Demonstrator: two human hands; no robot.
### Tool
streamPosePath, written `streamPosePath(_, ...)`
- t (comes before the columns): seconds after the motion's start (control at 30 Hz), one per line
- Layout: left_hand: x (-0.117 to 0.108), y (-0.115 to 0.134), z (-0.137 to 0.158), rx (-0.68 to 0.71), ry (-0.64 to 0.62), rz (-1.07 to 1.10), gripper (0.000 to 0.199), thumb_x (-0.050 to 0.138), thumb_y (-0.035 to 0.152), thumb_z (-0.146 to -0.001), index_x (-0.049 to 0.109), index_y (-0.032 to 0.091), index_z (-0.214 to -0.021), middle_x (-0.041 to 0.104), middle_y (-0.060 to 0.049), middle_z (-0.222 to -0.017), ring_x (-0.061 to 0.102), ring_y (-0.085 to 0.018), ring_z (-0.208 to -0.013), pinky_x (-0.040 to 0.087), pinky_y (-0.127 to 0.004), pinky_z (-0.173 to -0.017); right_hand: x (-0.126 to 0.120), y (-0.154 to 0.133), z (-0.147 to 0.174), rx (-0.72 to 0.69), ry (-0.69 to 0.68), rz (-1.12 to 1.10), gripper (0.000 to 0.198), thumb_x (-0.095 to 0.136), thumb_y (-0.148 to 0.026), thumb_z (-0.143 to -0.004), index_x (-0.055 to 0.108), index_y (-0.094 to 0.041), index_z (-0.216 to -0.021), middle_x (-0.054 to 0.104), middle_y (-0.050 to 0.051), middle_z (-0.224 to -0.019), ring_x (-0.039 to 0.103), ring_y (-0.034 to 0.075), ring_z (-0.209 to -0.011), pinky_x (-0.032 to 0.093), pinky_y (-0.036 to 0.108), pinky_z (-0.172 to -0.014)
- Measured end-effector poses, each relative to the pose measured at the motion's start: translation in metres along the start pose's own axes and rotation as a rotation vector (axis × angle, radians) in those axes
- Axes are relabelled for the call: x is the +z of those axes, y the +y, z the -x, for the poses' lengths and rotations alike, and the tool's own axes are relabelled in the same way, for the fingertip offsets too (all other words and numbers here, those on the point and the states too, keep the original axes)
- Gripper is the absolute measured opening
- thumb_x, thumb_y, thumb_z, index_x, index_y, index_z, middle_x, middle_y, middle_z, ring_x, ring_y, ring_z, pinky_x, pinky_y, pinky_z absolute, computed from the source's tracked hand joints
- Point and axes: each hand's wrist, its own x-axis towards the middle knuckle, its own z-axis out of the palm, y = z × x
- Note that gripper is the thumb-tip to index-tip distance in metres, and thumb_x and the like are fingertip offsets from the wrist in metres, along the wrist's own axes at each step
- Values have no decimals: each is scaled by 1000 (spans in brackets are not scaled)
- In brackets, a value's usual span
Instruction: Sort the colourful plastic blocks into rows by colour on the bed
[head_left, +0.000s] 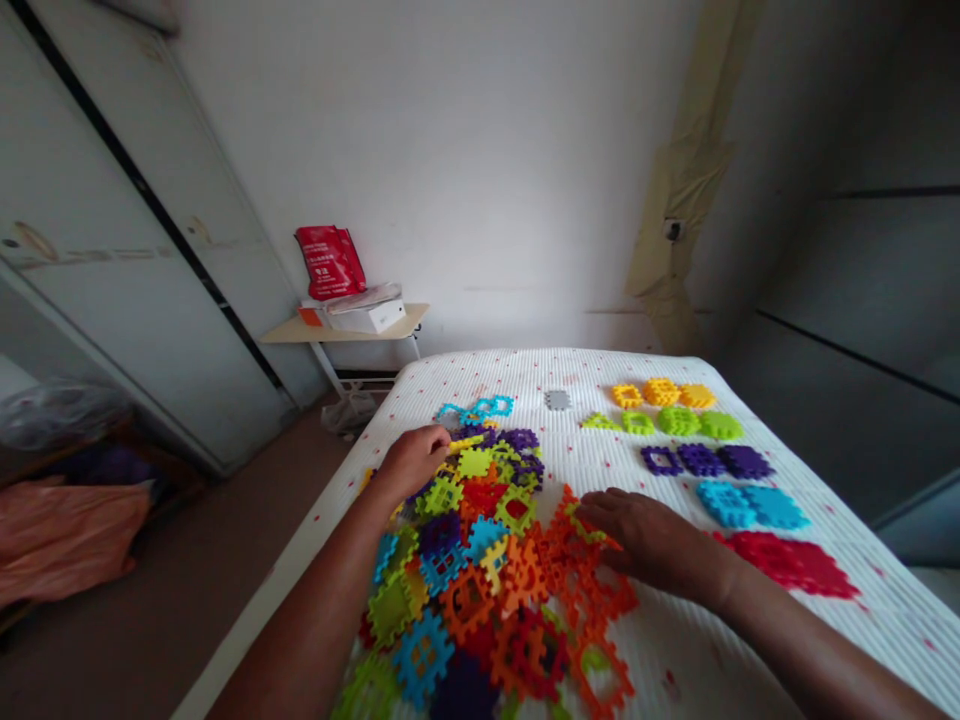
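Observation:
My left hand [415,458] is closed at the far left of a heaped pile of interlocking plastic tiles, its fingertips pinching a yellow tile [466,443] seen nearly edge-on. At the pile's right side, my right hand [641,528] lies low with fingers stretched out, its fingertips over a yellow-green tile [587,524] and some orange tiles [581,570]. Red, purple, blue and green tiles with notched edges are jumbled between both hands. My palms hide some pieces beneath them.
Sorted tiles lie on the right of the white bedspread [525,370]: yellow [661,391], green [679,421], purple [701,460], blue [754,505], red [799,563]. A grey tile [557,400] sits beyond the pile. A small table [289,331] holds a red bag [330,262].

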Motion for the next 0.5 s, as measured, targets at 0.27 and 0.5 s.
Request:
streamPosePath(0.27, 2, 30, 18, -143, 76, 391, 29, 50, 41, -73, 59, 15, -83, 59, 1, -66, 54, -13, -58, 42, -24, -55, -10, -3, -23, -1, 183, -47, 31, 52, -22, -84, 55, -20, -115, 62, 9, -109, 56, 21, -99, 47, 36, -85)
streamPosePath(0.5, 32, 68, 33, -289, 6, 867, 28, 69, 38, -63, 61, 15, -77, 60, 1, -68, 56, -12, -60, 44, -24, -58, -11, -37, -60, 9, 396, -11, 56, 64, -35, -76, 46, -16, -126, 48, 13, -131, 46, 26, -112, 44, 40, -91)
